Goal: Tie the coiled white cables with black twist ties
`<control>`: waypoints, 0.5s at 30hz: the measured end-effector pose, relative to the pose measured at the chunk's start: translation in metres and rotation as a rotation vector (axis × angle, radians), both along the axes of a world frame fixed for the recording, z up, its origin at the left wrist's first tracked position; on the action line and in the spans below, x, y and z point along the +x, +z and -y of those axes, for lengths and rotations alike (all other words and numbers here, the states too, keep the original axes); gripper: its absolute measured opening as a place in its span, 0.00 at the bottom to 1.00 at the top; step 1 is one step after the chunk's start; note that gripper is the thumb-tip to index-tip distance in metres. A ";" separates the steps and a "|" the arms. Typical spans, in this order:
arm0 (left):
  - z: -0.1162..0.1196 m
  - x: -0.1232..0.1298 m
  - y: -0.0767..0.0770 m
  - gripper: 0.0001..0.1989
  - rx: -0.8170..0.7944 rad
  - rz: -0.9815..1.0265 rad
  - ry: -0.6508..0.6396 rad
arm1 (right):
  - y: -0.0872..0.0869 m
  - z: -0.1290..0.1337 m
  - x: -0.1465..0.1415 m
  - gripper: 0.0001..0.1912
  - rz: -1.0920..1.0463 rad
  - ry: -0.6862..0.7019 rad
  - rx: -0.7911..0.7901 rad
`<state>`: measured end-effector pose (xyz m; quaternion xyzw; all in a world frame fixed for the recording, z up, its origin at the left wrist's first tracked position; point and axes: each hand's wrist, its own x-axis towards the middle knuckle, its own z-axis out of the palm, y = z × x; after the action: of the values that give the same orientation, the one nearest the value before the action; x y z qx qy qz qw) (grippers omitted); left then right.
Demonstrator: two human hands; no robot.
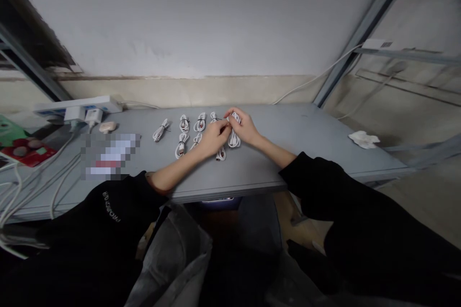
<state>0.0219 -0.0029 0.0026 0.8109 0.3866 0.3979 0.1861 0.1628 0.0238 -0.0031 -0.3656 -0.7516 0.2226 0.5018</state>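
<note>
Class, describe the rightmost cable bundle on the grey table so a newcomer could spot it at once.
Find the grey table against the wall, with its rows of bundled white cables. Go to the right end of those rows. The bundle you want is the last one, set apart by the person's right hand closed around its top.

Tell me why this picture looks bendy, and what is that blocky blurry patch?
In the head view, the wide lens curves the edge of the grey table and makes the black sleeves look huge; a blocky pixelated patch hides part of the tabletop; the light is dim and soft, without harsh glare.
</note>
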 end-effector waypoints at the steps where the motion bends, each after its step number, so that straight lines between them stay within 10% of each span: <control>1: 0.001 0.000 0.000 0.11 -0.015 0.003 0.001 | 0.002 -0.002 0.001 0.06 0.011 0.023 -0.007; 15: 0.020 -0.001 0.014 0.18 -0.030 -0.156 0.204 | 0.007 -0.022 0.016 0.10 0.234 0.193 -0.493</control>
<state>0.0210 -0.0232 0.0164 0.7930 0.4863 0.3446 0.1259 0.1785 0.0454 0.0038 -0.4264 -0.7589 0.4020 0.2841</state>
